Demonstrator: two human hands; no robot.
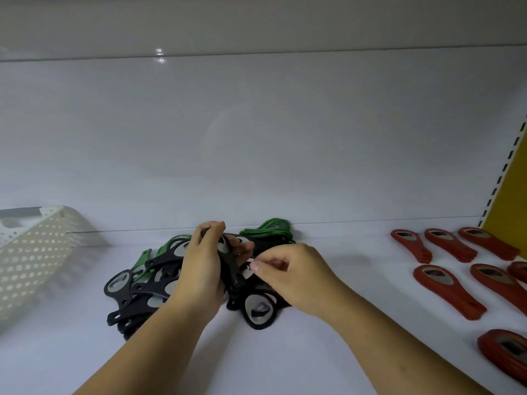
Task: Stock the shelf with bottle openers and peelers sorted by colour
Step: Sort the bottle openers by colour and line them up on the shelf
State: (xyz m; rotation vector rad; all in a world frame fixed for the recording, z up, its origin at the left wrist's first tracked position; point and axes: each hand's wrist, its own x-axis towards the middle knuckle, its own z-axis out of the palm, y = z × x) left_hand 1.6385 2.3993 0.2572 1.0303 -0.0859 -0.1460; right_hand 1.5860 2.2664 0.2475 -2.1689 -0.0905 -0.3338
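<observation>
Both forearms enter from the front edge of the shelf (356, 337) and converge at its middle. The left hand (204, 269) is set thumb-side up, with its fingers wrapped closed around a bundle of black bottle openers (229, 266). The bundle is held on edge, its long axis running from the back of the shelf towards the front, slightly rightward. The right hand (293, 277) is held palm down just beside it. Its fingers are curled in narrowly, and thumb and forefinger pinch the metal face of a black opener (250, 267) against the bundle's right side.

Under and around the hands a loose heap (137, 292) of black openers is spread, pointing in mixed directions. One large-faced piece (259, 307) lies flat at the heap's front. Green openers (271, 230) are noted against the back panel (256, 138), and more (171, 243) at the heap's back left.

Red openers (445, 292) are laid in stacked rows at the right end of the shelf, well apart from the heap. Their metal heads point to the back left and their tails to the front right.

A perforated white basket (37, 252) lies tipped at the left end. Bare shelf surface is recorded between heap and red rows, and along the front edge. A slotted upright (503, 172) bounds the back right corner.
</observation>
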